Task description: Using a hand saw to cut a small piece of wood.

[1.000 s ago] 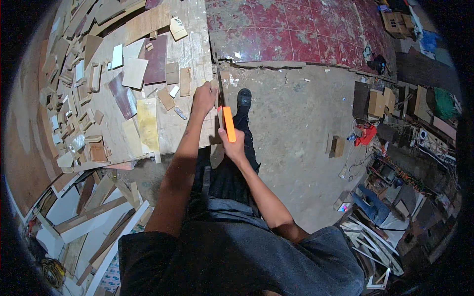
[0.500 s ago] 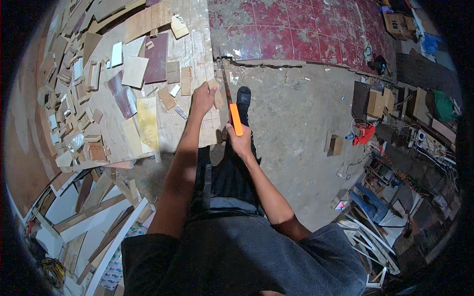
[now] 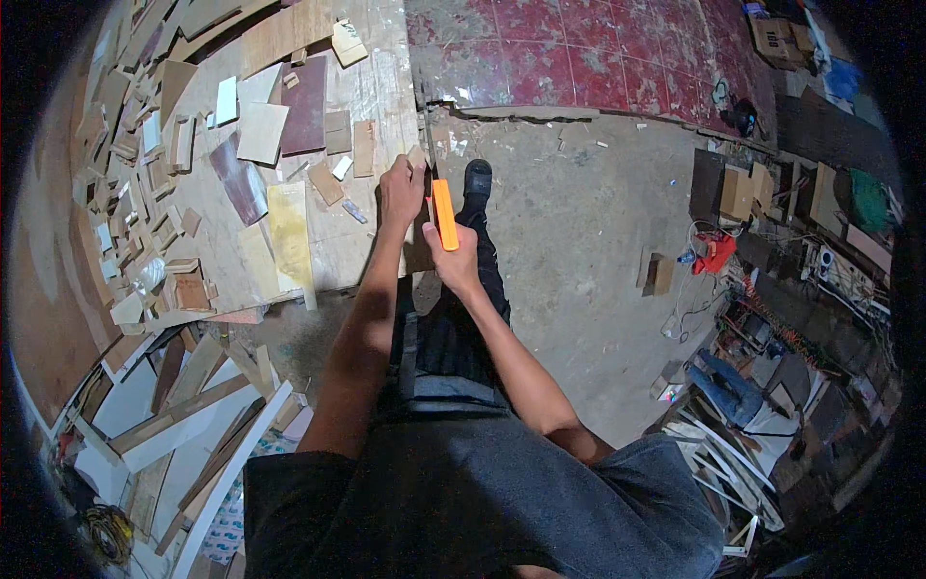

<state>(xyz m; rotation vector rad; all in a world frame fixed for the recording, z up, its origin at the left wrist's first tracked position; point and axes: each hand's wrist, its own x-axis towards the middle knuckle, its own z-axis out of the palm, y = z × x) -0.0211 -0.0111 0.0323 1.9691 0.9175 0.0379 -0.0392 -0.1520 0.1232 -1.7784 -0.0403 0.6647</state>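
Note:
My right hand (image 3: pixel 453 256) is closed round the orange handle (image 3: pixel 444 217) of a hand saw. Its thin dark blade (image 3: pixel 430 145) points away from me along the right edge of the wooden worktable (image 3: pixel 333 246). At that same edge, my left hand (image 3: pixel 400 198) grips a small piece of wood (image 3: pixel 416 156), most of it hidden under the fingers. The blade is right beside this piece; whether it touches the wood cannot be made out. Left of my left hand lie a tan wood strip (image 3: pixel 363 148) and a small tan block (image 3: pixel 325 183).
Many wood offcuts (image 3: pixel 183 145) cover the table's left side. Boards and strips (image 3: pixel 193 415) are heaped at the lower left. A concrete floor (image 3: pixel 579 241) and worn red tiles (image 3: pixel 579 58) stretch to the right. Cables and a red cloth-like item (image 3: pixel 714 256) lie farther right.
The saw and my right hand have shifted left, closer to the table edge and my left hand. My left hand has moved only slightly and stays on the wood piece.

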